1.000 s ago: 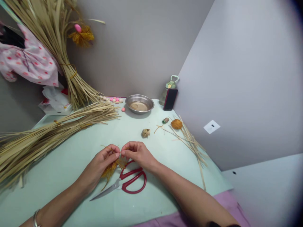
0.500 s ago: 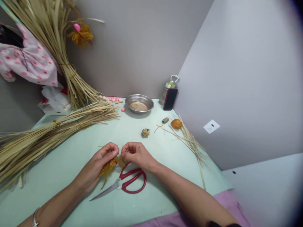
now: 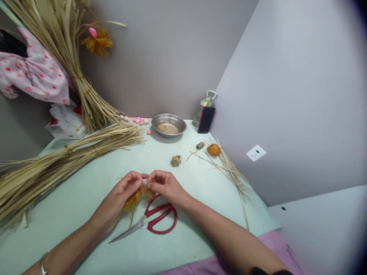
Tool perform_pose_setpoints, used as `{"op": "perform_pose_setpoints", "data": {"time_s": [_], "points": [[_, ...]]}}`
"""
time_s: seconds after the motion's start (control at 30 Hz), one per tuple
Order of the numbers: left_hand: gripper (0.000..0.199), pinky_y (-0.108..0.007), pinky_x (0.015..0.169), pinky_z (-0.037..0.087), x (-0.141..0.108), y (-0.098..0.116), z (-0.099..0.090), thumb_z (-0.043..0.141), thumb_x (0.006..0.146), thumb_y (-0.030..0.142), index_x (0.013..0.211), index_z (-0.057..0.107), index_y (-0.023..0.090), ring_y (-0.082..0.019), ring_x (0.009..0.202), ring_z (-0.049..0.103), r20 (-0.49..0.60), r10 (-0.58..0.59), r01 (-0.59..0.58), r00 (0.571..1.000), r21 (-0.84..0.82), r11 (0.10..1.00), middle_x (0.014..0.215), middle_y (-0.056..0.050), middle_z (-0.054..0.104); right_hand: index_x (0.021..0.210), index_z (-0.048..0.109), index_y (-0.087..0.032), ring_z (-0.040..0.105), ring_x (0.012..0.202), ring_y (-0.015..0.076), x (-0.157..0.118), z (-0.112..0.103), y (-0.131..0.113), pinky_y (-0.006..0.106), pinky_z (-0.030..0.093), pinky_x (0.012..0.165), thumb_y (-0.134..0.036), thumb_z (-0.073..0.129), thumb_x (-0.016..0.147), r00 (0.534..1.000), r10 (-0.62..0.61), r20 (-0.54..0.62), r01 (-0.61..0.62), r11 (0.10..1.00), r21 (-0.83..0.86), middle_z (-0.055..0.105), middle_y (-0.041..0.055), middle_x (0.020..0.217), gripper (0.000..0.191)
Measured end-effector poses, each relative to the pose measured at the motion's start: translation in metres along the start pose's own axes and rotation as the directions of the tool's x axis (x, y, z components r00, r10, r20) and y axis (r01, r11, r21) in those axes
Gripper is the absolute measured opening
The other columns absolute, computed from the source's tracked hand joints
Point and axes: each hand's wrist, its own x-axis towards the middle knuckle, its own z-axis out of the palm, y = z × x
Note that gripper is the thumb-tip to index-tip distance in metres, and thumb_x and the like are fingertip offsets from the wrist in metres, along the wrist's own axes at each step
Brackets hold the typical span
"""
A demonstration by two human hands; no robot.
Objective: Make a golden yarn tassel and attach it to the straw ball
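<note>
**Close handwork at a pale green table [image 3: 200, 179]**

A bundle of straw [image 3: 63, 168] sprawls across the table's left side, bigger than anything else on it. At the back I see a metal bowl [image 3: 169, 135]. Nearer, red-handled scissors [image 3: 142, 222] lie just below two hands. The left hand [image 3: 122, 194] pinches thumb to fingers, with a golden tassel [image 3: 133, 199] in its grasp, partly hidden under the fingers. The right hand [image 3: 164, 185], just beside it, presses thumb and fingertips together; anything between them is too small to tell. Off to the right sits an orange ball [image 3: 213, 150].

Pale green table [image 3: 200, 183] | scissors [image 3: 142, 222] | steel bowl [image 3: 169, 135] | tied straw [image 3: 60, 172] | orange ball [image 3: 213, 149]
</note>
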Motion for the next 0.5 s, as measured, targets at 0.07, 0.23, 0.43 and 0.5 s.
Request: {"op": "perform_pose_setpoints", "data": {"time_s": [0.07, 0.23, 0.43, 0.5], "points": [[0.018, -0.023, 0.071, 0.041, 0.002, -0.004, -0.002, 0.065, 0.089, 0.041, 0.083, 0.060, 0.025, -0.015, 0.076, 0.053, -0.010, -0.002, 0.003, 1.000, 0.050, 0.999, 0.082, 0.004, 0.059, 0.077, 0.063, -0.017, 0.045, 0.057, 0.0086, 0.000, 0.000, -0.003, 0.022, 0.036, 0.057, -0.031, 0.069, 0.076, 0.999, -0.009, -0.031, 0.008, 1.000, -0.009, 0.056, -0.0031, 0.066, 0.015], [0.015, -0.023, 0.069, 0.039, 0.005, -0.012, -0.005, 0.066, 0.089, 0.038, 0.095, 0.060, 0.026, -0.014, 0.076, 0.050, 0.092, -0.033, 0.025, 0.995, 0.089, 0.996, 0.083, 0.004, 0.057, 0.077, 0.064, -0.016, 0.048, 0.059, 0.0094, -0.002, 0.001, -0.007, 0.022, 0.035, 0.059, -0.033, 0.071, 0.077, 0.998, -0.021, -0.057, 0.020, 1.000, -0.009, 0.057, -0.0031, 0.065, 0.018], [0.017, -0.021, 0.061, 0.036, 0.002, -0.011, -0.005, 0.066, 0.089, 0.039, 0.089, 0.061, 0.023, -0.011, 0.065, 0.044, 0.121, -0.093, 0.083, 0.988, 0.088, 0.993, 0.074, 0.005, 0.048, 0.084, 0.064, -0.017, 0.042, 0.053, 0.0087, -0.001, -0.002, -0.009, 0.023, 0.032, 0.055, -0.036, 0.067, 0.081, 0.990, -0.037, -0.138, 0.038, 0.999, 0.006, 0.058, -0.0031, 0.063, 0.019], [0.017, -0.020, 0.059, 0.037, 0.001, -0.007, -0.004, 0.066, 0.089, 0.039, 0.090, 0.060, 0.023, -0.010, 0.064, 0.044, 0.105, -0.119, 0.116, 0.987, 0.027, 0.993, 0.074, 0.005, 0.048, 0.083, 0.064, -0.017, 0.041, 0.052, 0.0089, 0.000, -0.005, -0.011, 0.023, 0.031, 0.054, -0.038, 0.067, 0.081, 0.978, -0.042, -0.204, 0.045, 0.999, 0.010, 0.056, -0.0031, 0.062, 0.022]]}}
